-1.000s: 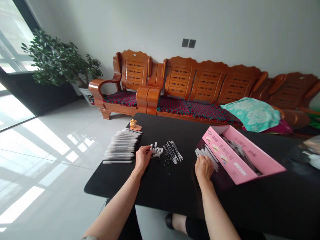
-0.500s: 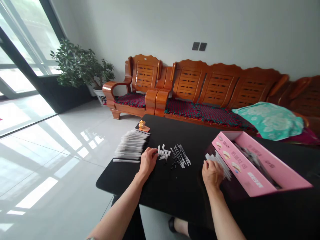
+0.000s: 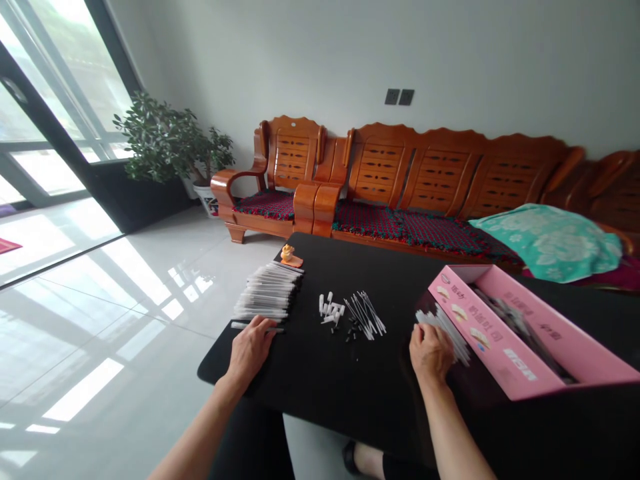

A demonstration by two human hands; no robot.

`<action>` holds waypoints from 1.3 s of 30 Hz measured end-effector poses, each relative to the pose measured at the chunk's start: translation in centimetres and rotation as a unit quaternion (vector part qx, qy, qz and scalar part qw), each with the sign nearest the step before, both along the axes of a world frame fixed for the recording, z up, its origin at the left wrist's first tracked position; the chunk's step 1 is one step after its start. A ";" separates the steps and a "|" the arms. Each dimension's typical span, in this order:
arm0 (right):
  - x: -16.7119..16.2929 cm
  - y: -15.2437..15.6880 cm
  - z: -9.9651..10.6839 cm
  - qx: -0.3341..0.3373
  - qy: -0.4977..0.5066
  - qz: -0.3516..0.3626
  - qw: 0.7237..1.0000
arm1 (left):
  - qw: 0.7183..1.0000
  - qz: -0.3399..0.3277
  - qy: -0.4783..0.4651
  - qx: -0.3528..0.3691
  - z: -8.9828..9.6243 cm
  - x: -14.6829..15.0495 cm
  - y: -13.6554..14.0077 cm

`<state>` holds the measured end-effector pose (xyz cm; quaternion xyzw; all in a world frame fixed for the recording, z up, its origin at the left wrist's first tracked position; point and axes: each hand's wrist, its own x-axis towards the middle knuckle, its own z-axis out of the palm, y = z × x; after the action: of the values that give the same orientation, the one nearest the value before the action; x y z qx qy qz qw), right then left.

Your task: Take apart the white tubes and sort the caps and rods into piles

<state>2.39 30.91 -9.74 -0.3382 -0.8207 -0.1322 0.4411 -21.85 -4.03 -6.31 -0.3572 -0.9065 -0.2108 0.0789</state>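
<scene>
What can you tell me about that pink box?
The pink box is long and open-topped, apparently cardboard, printed with dark characters and small food-like pictures. It stands slanted on the black table, right of the right hand, holding a greyish jumble. Pale tubes lie alongside; whether they touch it is unclear.

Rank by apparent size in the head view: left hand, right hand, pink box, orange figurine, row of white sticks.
1. Pink box
2. Row of white sticks
3. Left hand, right hand: too alike to rank
4. Orange figurine
</scene>
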 end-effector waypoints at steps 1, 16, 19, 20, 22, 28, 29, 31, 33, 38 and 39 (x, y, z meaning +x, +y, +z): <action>0.0 0.0 0.0 -0.003 -0.001 -0.001 1.000 | 1.000 -0.009 -0.003 0.001 -0.1 0.1 0.0; -4.1 -7.0 3.1 -0.077 0.035 0.166 0.983 | 0.961 -0.187 -0.076 0.188 3.3 2.6 8.3; -6.5 -10.0 3.1 -0.096 0.030 0.240 0.966 | 0.941 -0.230 -0.094 0.231 2.9 3.2 11.6; -7.1 -10.7 2.9 -0.101 0.027 0.250 0.963 | 0.935 -0.238 -0.101 0.243 2.5 3.5 12.3; -7.8 -11.3 2.5 -0.110 0.014 0.257 0.960 | 0.926 -0.252 -0.115 0.258 1.7 3.9 13.1; -7.7 -11.2 2.1 -0.124 -0.039 0.274 0.953 | 0.912 -0.269 -0.144 0.274 0.4 4.5 12.9; -7.7 -11.2 2.1 -0.123 -0.040 0.279 0.952 | 0.911 -0.267 -0.146 0.278 0.4 4.5 12.9; -7.7 -11.3 2.1 -0.119 -0.028 0.280 0.952 | 0.911 -0.243 -0.154 0.296 0.7 4.5 12.8; -7.7 -11.5 2.0 -0.112 0.003 0.268 0.957 | 0.909 -0.183 -0.171 0.333 0.8 4.6 12.8; -7.5 -11.8 1.9 -0.092 0.051 0.259 0.960 | 0.842 -0.114 -0.347 0.398 0.4 4.1 13.2; -7.5 -11.9 1.9 -0.089 0.046 0.267 0.959 | 0.811 -0.131 -0.399 0.406 0.3 3.9 13.4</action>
<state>-5.06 18.98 -7.79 -0.1503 -0.8684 0.0793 0.4659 -17.93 9.34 -5.97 -0.2927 -0.6345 -0.6922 -0.1805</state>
